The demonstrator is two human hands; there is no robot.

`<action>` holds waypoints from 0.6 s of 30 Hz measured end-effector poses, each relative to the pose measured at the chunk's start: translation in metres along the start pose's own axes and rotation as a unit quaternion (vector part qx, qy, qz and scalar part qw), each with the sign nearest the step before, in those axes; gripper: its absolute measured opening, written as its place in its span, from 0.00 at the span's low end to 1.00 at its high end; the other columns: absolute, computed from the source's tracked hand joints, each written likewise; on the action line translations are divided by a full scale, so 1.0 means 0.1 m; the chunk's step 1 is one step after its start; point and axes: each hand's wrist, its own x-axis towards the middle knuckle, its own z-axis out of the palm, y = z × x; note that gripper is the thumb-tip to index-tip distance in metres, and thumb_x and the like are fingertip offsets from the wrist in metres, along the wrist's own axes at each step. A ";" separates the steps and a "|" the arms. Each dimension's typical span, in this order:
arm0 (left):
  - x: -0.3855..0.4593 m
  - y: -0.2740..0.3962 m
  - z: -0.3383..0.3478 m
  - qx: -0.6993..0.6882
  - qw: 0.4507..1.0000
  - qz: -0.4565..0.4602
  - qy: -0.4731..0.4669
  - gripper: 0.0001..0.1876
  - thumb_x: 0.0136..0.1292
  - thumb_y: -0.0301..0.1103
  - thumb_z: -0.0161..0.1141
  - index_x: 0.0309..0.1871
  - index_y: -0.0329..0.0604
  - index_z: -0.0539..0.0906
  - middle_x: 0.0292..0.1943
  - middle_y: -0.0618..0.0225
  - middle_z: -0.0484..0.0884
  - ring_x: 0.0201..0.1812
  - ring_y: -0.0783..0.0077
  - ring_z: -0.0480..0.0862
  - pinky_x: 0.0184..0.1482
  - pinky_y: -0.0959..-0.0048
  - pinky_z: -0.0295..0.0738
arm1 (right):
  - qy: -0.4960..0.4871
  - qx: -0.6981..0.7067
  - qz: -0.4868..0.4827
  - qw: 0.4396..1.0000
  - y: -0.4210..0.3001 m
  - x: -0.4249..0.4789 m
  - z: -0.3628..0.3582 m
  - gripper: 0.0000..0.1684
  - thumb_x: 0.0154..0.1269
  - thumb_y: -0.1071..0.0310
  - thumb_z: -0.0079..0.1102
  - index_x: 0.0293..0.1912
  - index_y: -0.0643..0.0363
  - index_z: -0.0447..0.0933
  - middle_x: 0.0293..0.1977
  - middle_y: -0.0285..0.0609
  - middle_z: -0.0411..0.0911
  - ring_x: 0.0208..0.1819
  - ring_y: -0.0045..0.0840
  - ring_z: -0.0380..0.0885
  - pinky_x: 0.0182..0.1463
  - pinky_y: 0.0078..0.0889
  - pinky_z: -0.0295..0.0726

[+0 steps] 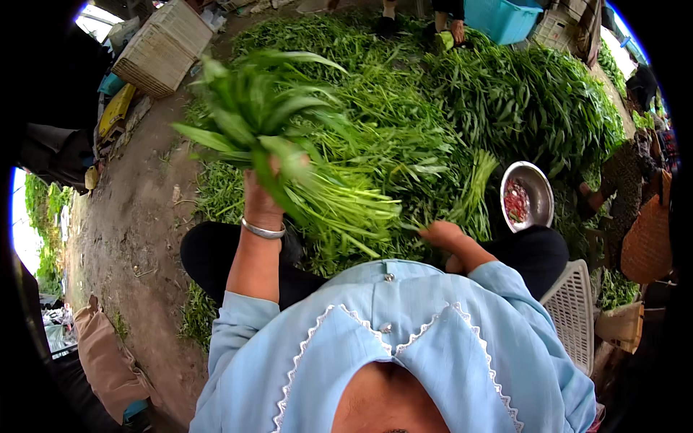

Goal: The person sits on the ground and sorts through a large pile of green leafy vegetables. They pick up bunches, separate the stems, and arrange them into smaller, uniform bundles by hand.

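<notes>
My left hand point(259, 190), wearing a silver bangle point(263, 231), grips a thick bunch of long-leaved greens point(346, 203) that looks like water spinach. Its leaves fan out to the upper left and are blurred, and they partly cover my fingers. The pale cut stems point right, above my lap. Low in front of my body, my right hand point(445, 236) has its fingers closed on a thin green stalk point(411, 227). A smaller sheaf of greens point(476, 187) lies just beyond that hand, stems toward the top.
A wide heap of loose greens point(390, 113) covers the ground ahead. To the right stand a metal bowl point(536, 187) with red bits inside and a white plastic basket point(574, 314). Another person's hand point(458, 32) is beside a turquoise tub point(501, 19). A woven crate point(162, 46) sits upper left.
</notes>
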 end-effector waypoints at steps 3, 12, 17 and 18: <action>0.19 0.12 -0.18 -0.041 0.996 0.001 -0.078 0.10 0.56 0.38 0.64 0.35 0.42 0.78 0.21 0.73 0.72 0.24 0.79 0.70 0.31 0.78 0.67 | 0.064 0.077 -0.002 0.995 0.03 -0.11 -0.14 0.32 0.63 0.41 0.41 0.34 0.62 0.79 0.33 0.53 0.78 0.40 0.46 0.77 0.45 0.40 0.74; 0.30 -0.31 0.05 0.045 0.934 -0.096 0.342 0.12 0.54 0.35 0.67 0.36 0.37 0.81 0.36 0.69 0.79 0.38 0.76 0.73 0.51 0.72 0.66 | 0.324 0.302 -0.239 0.864 -0.80 -0.62 -0.59 0.23 0.66 0.52 0.49 0.26 0.63 0.72 0.17 0.52 0.72 0.18 0.43 0.71 0.23 0.38 0.68; 0.36 -0.41 -0.20 0.013 0.945 0.001 0.326 0.12 0.54 0.39 0.66 0.33 0.40 0.80 0.62 0.57 0.65 0.65 0.60 0.59 0.64 0.46 0.46 | 0.196 0.049 -0.062 0.977 -0.26 -0.14 -0.06 0.28 0.65 0.42 0.39 0.33 0.57 0.77 0.25 0.47 0.79 0.30 0.46 0.77 0.35 0.44 0.74; 0.36 -0.33 -0.18 0.027 0.917 -0.015 0.398 0.14 0.55 0.39 0.65 0.37 0.40 0.79 0.56 0.58 0.71 0.58 0.61 0.66 0.63 0.47 0.51 | 0.183 0.025 -0.062 0.981 -0.02 -0.07 -0.04 0.29 0.65 0.42 0.38 0.33 0.57 0.77 0.26 0.48 0.79 0.31 0.46 0.77 0.37 0.44 0.75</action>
